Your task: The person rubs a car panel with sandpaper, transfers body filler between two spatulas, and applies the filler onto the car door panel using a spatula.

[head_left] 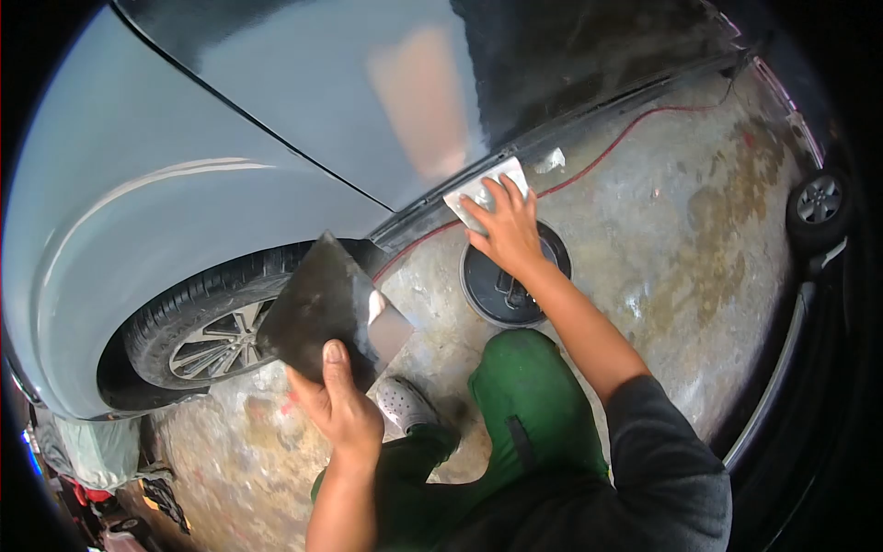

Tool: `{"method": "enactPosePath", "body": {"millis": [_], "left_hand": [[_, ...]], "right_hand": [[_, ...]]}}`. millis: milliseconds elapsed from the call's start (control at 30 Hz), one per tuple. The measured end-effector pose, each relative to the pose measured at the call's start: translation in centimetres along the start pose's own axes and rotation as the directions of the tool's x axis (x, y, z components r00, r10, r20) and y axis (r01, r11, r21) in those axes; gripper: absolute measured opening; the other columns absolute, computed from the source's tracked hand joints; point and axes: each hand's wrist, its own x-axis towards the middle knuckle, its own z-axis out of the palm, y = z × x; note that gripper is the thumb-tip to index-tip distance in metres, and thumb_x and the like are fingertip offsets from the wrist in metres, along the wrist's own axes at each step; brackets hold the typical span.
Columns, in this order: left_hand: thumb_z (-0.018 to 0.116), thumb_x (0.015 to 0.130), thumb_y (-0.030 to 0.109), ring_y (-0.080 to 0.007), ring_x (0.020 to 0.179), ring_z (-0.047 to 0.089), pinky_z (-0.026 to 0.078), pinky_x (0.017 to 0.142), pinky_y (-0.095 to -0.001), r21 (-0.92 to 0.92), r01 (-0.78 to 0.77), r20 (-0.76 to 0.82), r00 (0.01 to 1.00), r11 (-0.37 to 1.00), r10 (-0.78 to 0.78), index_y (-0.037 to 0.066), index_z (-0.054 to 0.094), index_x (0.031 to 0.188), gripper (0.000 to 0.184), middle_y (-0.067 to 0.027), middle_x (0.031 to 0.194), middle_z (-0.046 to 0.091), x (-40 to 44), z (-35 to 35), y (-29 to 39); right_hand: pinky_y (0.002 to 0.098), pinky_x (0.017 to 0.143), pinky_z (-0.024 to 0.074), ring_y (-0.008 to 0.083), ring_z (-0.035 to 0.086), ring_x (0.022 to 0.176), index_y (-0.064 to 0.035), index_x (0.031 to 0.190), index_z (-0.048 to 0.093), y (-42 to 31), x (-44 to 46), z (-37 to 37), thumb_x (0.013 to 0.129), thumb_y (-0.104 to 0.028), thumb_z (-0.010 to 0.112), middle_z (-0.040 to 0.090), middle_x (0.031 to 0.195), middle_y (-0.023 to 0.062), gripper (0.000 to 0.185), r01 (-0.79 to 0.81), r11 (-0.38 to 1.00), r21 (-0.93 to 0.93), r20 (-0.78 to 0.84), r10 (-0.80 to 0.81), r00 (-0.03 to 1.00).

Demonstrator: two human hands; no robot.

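Observation:
My left hand (pixel 345 405) grips a dark, flat square board (pixel 317 304), thumb on top and fingers underneath. A small pale dab of what looks like putty (pixel 376 306) lies near its right corner, beside a greyish smear. My right hand (pixel 506 225) has its fingers over a thin whitish rectangular plate (pixel 501 175), held at the lower edge of the grey car door (pixel 322 101); its exact kind I cannot tell. Above that plate, a beige patch (pixel 423 92) runs up the door panel.
A red hose (pixel 607 152) crosses the stained concrete floor (pixel 662 239) along the sill. Under my right forearm stands a round black lid or bucket (pixel 483 285). The car's front wheel (pixel 221 340) is at left; a white scrap (pixel 550 161) lies near the sill.

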Motion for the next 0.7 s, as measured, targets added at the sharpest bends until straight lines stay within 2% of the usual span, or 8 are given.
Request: {"method": "enactPosePath", "body": {"millis": [100, 133, 233, 300, 367, 567, 633, 700], "left_hand": [[0.054, 0.103, 0.015, -0.0114, 0.105, 0.053, 0.041, 0.096, -0.0251, -0.035, 0.252, -0.031, 0.967, 0.967, -0.253, 0.000, 0.049, 0.132, 0.033, -0.0075, 0.119, 0.058, 0.5, 0.8, -0.1], [0.055, 0.102, 0.016, -0.0123, 0.106, 0.053, 0.041, 0.097, -0.0261, -0.088, 0.325, 0.006, 0.945, 0.942, -0.326, 0.000, 0.049, 0.132, 0.034, -0.0076, 0.119, 0.058, 0.6, 1.0, -0.6], [0.056, 0.101, 0.018, -0.0158, 0.110, 0.055, 0.040, 0.100, -0.0304, -0.201, 0.492, 0.060, 0.869, 0.847, -0.491, 0.000, 0.049, 0.132, 0.037, -0.0089, 0.122, 0.060, 0.7, 1.9, -2.8], [0.057, 0.099, 0.015, -0.0190, 0.113, 0.057, 0.041, 0.102, -0.0336, -0.316, 0.565, 0.135, 0.822, 0.762, -0.553, 0.000, 0.048, 0.133, 0.038, -0.0117, 0.125, 0.060, 0.5, 2.8, -2.9], [0.057, 0.099, 0.013, -0.0198, 0.111, 0.059, 0.045, 0.100, -0.0351, -0.374, 0.605, 0.164, 0.789, 0.703, -0.592, 0.000, 0.049, 0.132, 0.036, -0.0129, 0.124, 0.061, 0.7, 3.7, -1.6], [0.059, 0.097, 0.010, -0.0209, 0.102, 0.063, 0.052, 0.091, -0.0347, -0.400, 0.541, 0.053, 0.819, 0.739, -0.571, 0.000, 0.051, 0.127, 0.032, -0.0121, 0.116, 0.063, 0.9, 2.6, -0.8], [0.058, 0.099, 0.012, -0.0166, 0.105, 0.060, 0.048, 0.094, -0.0305, -0.226, 0.357, 0.024, 0.932, 0.906, -0.361, -0.001, 0.050, 0.129, 0.033, -0.0097, 0.116, 0.062, 1.0, 2.5, 0.6], [0.057, 0.101, 0.012, -0.0137, 0.106, 0.058, 0.046, 0.095, -0.0280, 0.070, 0.121, -0.002, 0.993, 0.990, -0.121, -0.002, 0.049, 0.130, 0.033, -0.0083, 0.116, 0.061, 0.1, 2.2, 0.5]], "right_hand": [[0.0589, 0.112, 0.0298, 0.0396, 0.034, 0.138, -0.0231, 0.137, 0.059, -2.0, -2.2, -4.9, 0.079, -0.030, 0.077, 0.039, 0.148, 0.0157, 0.061, 0.019, 0.960, 0.281, -0.096, 0.009, 0.995], [0.0547, 0.113, 0.0294, 0.0396, 0.034, 0.139, -0.0189, 0.139, 0.057, -3.2, -3.0, -7.2, 0.081, -0.029, 0.076, 0.039, 0.149, 0.0168, 0.062, -0.022, 0.876, 0.483, -0.029, 0.041, 0.999], [0.0495, 0.115, 0.0268, 0.0380, 0.035, 0.140, -0.0078, 0.141, 0.055, -6.1, -5.6, -12.0, 0.083, -0.029, 0.075, 0.038, 0.151, 0.0188, 0.065, -0.025, 0.350, 0.936, 0.052, -0.066, 0.996], [0.0486, 0.116, 0.0262, 0.0370, 0.035, 0.142, -0.0053, 0.141, 0.054, -7.6, -6.3, -14.5, 0.083, -0.030, 0.075, 0.037, 0.152, 0.0194, 0.066, -0.008, 0.195, 0.981, 0.061, -0.265, 0.962], [0.0501, 0.115, 0.0296, 0.0389, 0.036, 0.141, -0.0097, 0.139, 0.057, -8.4, -6.1, -15.8, 0.084, -0.029, 0.074, 0.039, 0.149, 0.0196, 0.061, 0.100, 0.340, 0.935, 0.040, -0.383, 0.923], [0.0463, 0.114, 0.0318, 0.0374, 0.039, 0.138, -0.0129, 0.138, 0.060, -5.5, -6.8, -14.4, 0.084, -0.026, 0.073, 0.042, 0.147, 0.0167, 0.057, -0.096, 0.705, 0.703, 0.365, -0.242, 0.899], [0.0466, 0.114, 0.0318, 0.0376, 0.039, 0.137, -0.0134, 0.137, 0.061, -4.5, -7.3, -14.1, 0.084, -0.026, 0.072, 0.043, 0.147, 0.0162, 0.056, -0.074, 0.817, 0.571, 0.404, -0.202, 0.892], [0.0479, 0.112, 0.0328, 0.0379, 0.040, 0.136, -0.0127, 0.135, 0.062, -5.2, -6.8, -15.7, 0.084, -0.026, 0.072, 0.044, 0.145, 0.0162, 0.054, -0.047, 0.774, 0.632, 0.292, -0.182, 0.939]]}}
